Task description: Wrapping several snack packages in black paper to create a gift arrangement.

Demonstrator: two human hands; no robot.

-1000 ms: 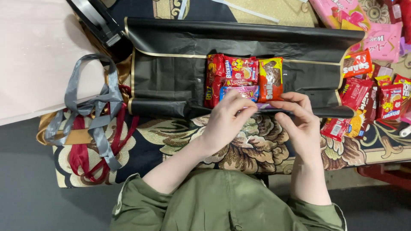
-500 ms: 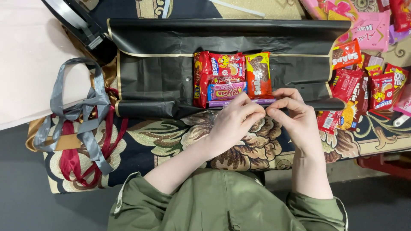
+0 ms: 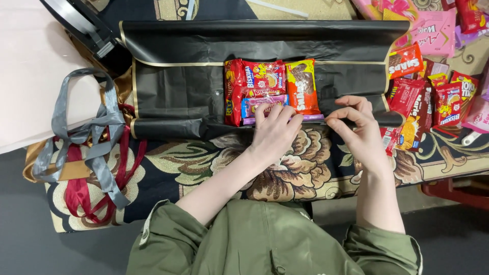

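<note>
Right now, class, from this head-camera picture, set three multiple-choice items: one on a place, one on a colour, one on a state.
1. Where do the grey and red ribbons lie?
A. left of the black wrapping sheet
B. on top of the snack packets
C. under the right hand

2. What colour is the edge line on the black wrapping sheet?
A. silver
B. gold
C. blue

3. What is the left hand doing?
A. hanging clear of the sheet
B. holding the ribbons
C. resting fingers on the snack packets

Answers:
1 A, the ribbons sit at the sheet's left end on the patterned cloth.
2 B, a thin gold line runs along the border.
3 C, the fingertips lie on the lower packets while the right hand pinches the sheet's near edge.
</note>
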